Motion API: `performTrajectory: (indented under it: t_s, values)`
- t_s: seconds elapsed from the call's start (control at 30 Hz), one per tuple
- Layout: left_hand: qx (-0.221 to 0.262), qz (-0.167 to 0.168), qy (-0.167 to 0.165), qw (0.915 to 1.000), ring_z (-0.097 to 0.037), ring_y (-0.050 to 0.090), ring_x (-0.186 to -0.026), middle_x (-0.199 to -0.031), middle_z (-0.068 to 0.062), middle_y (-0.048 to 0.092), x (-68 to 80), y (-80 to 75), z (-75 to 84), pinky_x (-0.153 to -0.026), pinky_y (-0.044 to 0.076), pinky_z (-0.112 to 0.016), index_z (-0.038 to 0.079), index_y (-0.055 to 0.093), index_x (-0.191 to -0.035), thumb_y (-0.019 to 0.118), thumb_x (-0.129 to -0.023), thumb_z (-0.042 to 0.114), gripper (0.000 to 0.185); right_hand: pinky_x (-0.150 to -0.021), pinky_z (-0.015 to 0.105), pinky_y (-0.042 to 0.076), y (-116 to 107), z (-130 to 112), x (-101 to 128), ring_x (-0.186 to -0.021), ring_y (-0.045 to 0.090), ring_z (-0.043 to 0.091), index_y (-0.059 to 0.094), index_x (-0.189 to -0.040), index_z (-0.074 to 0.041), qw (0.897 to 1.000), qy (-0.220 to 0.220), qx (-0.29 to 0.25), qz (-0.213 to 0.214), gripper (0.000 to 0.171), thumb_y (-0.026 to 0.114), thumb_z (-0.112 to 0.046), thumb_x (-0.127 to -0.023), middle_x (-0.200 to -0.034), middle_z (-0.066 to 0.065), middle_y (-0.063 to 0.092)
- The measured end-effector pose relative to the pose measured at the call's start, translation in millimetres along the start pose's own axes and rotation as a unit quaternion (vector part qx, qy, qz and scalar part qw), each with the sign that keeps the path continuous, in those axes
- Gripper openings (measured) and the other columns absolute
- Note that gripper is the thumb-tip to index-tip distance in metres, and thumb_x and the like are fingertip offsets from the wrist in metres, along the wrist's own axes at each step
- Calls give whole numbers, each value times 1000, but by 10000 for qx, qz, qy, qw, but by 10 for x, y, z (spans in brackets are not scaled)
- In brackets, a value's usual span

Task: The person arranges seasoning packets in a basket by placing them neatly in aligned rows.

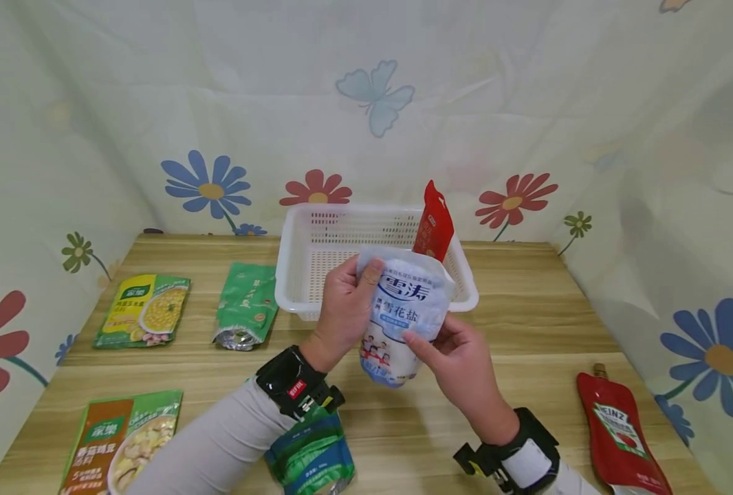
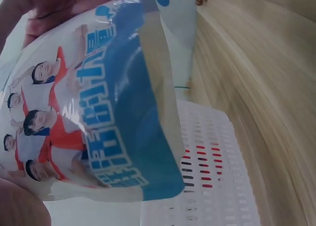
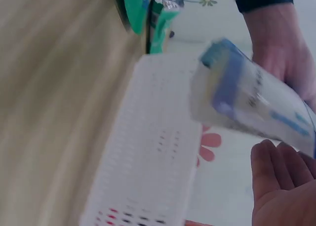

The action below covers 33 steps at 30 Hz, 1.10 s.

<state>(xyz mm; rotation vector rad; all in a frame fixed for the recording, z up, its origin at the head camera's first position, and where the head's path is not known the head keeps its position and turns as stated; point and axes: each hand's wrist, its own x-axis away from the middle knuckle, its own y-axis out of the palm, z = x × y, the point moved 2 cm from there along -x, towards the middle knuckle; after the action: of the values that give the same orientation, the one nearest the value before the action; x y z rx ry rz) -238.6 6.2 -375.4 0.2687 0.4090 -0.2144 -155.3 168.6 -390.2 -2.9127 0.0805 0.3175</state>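
Observation:
A white and blue pouch of salt point(image 1: 403, 309) is held up in front of the basket, its printed front toward the head camera. My left hand point(image 1: 348, 302) grips its upper left side, thumb over the front. At the lower right edge my right hand point(image 1: 468, 368) holds it too, thumb on the front and fingers behind. The left wrist view shows the pouch's blue bottom edge point(image 2: 143, 97) and printed figures close up. Behind the pouch, a white plastic basket point(image 1: 298, 258) stands with a red packet point(image 1: 436, 223) upright inside; the pouch hides part of both.
On the left lie a yellow-green soup packet point(image 1: 144, 311), a green foil pouch point(image 1: 247, 302) and a brown-green soup packet point(image 1: 119, 440). A blue-green pouch point(image 1: 313, 457) lies partly under my left forearm. A red ketchup pouch point(image 1: 620, 430) lies at the right. Patterned cloth point(image 1: 527, 89) encloses the table.

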Motion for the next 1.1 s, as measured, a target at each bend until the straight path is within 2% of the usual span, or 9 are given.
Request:
performTrajectory:
  t_s: [0.17, 0.33, 0.43, 0.53, 0.7, 0.9, 0.97, 1.1]
  values:
    - [-118, -77, -100, 9999, -12, 75, -76, -99, -25, 74, -4, -1, 23, -67, 62, -34, -3, 67, -116, 52, -108, 22, 30, -82, 30, 61, -168, -201, -166, -95, 75, 13, 67, -128, -2, 9991, -243, 272, -226, 35, 73, -12, -95, -115, 5, 76]
    - [-169, -165, -106, 9997, -13, 75, -77, -98, -26, 73, -2, 7, 36, -68, 62, -36, -3, 67, -116, 52, -108, 22, 30, -79, 30, 62, -214, -392, -329, -91, 76, 13, 70, -125, -5, 9972, -293, 634, -259, 32, 73, -21, -97, -113, 14, 76]
    - [-152, -185, -73, 9997, -12, 75, -76, -97, -26, 73, -1, 12, 47, -68, 62, -35, -3, 67, -115, 52, -108, 22, 30, -78, 31, 62, -206, -476, -390, -90, 77, 15, 72, -123, -7, 9960, -274, 807, -276, 32, 73, -26, -96, -111, 14, 77]
    - [-141, -174, -31, 9997, -12, 75, -75, -96, -27, 72, -5, 12, 47, -67, 62, -34, -3, 67, -114, 52, -108, 21, 29, -77, 30, 62, -196, -525, -422, -87, 76, 16, 74, -120, -7, 9944, -286, 992, -241, 32, 75, -28, -95, -107, 12, 78]
    - [-134, -141, 65, 9998, -11, 75, -76, -98, -28, 72, -12, 11, 37, -67, 61, -33, -4, 67, -115, 53, -108, 21, 29, -76, 28, 61, -191, -561, -451, -85, 76, 19, 77, -117, -6, 9901, -547, 1282, -171, 30, 76, -24, -93, -103, 13, 78]
    - [-190, -96, 136, 9997, -11, 74, -75, -98, -27, 73, -27, -2, 19, -67, 61, -31, -4, 68, -113, 54, -107, 21, 30, -74, 33, 62, -199, -635, -472, -86, 78, 24, 78, -116, -6, 9771, -892, 1931, -52, 29, 78, -22, -91, -102, 12, 79]
    - [-309, -90, 133, 9994, -12, 74, -75, -97, -24, 74, -42, -27, 13, -67, 60, -30, -4, 69, -112, 55, -107, 22, 30, -73, 36, 63, -198, -667, -493, -85, 78, 24, 78, -115, -7, 9745, -920, 2044, -63, 29, 79, -22, -91, -101, 12, 79]
    - [-539, -180, -30, 9984, -14, 74, -81, -101, -19, 76, -86, -116, 17, -71, 60, -29, 0, 71, -117, 57, -106, 23, 29, -73, 39, 63, -184, -706, -566, -86, 78, 23, 79, -116, -10, 9759, -805, 2016, -233, 28, 78, -24, -91, -102, 10, 80]
